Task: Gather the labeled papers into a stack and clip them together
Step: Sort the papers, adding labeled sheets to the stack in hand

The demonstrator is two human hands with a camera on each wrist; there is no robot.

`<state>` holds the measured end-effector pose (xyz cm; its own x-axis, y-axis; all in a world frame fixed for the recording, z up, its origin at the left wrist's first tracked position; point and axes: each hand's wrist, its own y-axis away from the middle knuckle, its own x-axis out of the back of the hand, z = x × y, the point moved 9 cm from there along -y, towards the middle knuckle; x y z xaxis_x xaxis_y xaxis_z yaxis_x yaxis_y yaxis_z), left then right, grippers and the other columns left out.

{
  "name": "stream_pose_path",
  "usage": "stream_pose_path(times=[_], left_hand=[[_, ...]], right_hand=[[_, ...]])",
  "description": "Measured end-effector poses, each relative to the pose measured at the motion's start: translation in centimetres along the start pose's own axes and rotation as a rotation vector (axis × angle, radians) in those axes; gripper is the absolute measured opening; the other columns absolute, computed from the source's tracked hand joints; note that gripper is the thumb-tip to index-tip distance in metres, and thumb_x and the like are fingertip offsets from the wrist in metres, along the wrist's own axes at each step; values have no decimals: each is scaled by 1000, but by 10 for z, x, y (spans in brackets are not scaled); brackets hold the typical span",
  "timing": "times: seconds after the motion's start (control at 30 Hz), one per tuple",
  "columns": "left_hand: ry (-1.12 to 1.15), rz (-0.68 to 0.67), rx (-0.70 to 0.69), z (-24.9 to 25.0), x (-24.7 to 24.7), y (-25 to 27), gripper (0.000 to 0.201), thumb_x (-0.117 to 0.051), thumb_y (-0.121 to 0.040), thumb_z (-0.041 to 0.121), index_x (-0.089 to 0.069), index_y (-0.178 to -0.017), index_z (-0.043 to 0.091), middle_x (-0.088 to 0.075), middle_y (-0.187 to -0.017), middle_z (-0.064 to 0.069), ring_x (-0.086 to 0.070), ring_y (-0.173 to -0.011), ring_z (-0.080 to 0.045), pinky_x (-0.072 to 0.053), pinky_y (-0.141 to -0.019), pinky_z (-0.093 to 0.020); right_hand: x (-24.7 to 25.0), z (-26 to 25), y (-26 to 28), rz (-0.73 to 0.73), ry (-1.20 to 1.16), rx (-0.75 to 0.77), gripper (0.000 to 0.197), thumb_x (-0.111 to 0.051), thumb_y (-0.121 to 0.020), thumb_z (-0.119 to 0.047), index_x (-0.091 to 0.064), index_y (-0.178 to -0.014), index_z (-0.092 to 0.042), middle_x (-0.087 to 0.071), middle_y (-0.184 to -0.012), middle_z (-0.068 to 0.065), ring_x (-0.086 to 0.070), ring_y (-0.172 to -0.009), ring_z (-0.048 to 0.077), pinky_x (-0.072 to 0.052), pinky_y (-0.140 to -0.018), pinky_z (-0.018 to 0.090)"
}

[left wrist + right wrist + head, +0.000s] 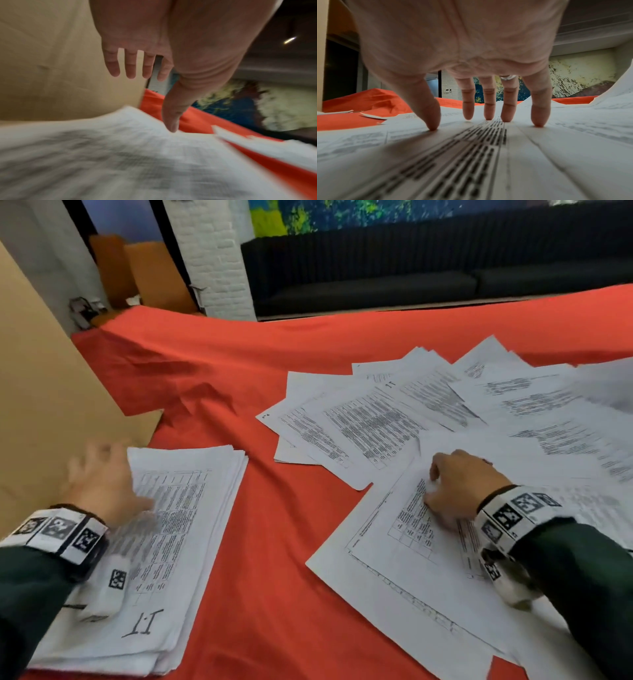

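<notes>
Pressing down with five spread fingertips (538, 121), my right hand (459, 491) pins a loose sheet (394, 570) at the near right of the tabletop (274, 525), which is draped in red cloth; the fingers stay fairly straight and nothing is gripped. My left hand (102, 481) is blurred over the far left corner of the gathered stack (164, 542) at the near left, fingers extended and wide; the left wrist view shows it holding nothing, and I cannot tell whether it touches the paper. More scattered sheets (445, 412) fan out across the far right, overlapping one another.

I judge these papers light, thin and floppy, and likely to slide easily over each other and over the cloth. A single sheet is probably best dragged flat under the fingertips to a free edge, then pinched at a corner; the stack is thicker and should be squared by its edges with both hands before clipping.

Written by hand on the top sheet of the stack is "1.1", seen upside down. One far sheet carries a small mark I cannot read. The printed tables are too blurred to read. I see no clip.
</notes>
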<state>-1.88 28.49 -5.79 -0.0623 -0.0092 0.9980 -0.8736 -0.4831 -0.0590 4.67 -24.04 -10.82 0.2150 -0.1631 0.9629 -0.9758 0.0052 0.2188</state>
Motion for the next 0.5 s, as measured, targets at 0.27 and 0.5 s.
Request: stream_pose_path(times=[0.27,0.5], left_hand=[[366,-602,-667,309,-57,145,87,-76,-84,55,-37,-150,15,-58,-139,-2,-58,-126,-20,-47,-108,-35],[592,-507,-521,403,-55,161,100,-79,-86,17,-11,-158,17,-63,-97,-3,-66,-82,-22,-52,-61,-31]], right_hand=[[-18,22,9,-127,-24,-115,120,-83,-52,-70,-29,-146,-19,-49,-140,9,-51,-129,35,-49,-103,50],[-3,97,25,-100,-103,-185,98,-85,-59,-65,-43,-136,-21,-55,-128,2,-54,-115,25,-50,-94,38]])
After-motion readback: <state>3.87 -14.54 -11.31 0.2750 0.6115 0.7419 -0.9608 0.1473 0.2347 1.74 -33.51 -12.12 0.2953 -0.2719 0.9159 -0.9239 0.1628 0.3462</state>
